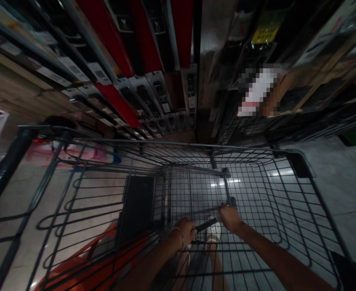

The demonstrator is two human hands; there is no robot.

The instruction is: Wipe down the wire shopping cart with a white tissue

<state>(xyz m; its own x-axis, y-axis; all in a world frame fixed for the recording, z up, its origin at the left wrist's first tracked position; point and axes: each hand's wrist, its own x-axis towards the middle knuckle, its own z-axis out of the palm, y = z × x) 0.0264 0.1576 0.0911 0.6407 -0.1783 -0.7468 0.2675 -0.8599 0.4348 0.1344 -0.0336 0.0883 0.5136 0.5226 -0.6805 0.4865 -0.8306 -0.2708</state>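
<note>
I look down into a wire shopping cart (287,194) in a dim shop aisle. My left hand (186,230), a bangle on its wrist, is closed around the dark handle bar (206,224) at the cart's near end. Just to its right, my right hand (230,217) is closed on the same bar where a thin metal rod (226,186) of the folding seat frame meets it. Through the mesh below the hands shows a white shoe (213,233). The basket holds nothing that I can see.
Shelves with hanging packaged goods and price tags (153,93) rise ahead. A second wire cart (84,202) stands on the left, with something orange (84,258) beneath it. A glossy tiled floor (344,182) lies to the right. A blurred-out package (258,93) hangs upper right.
</note>
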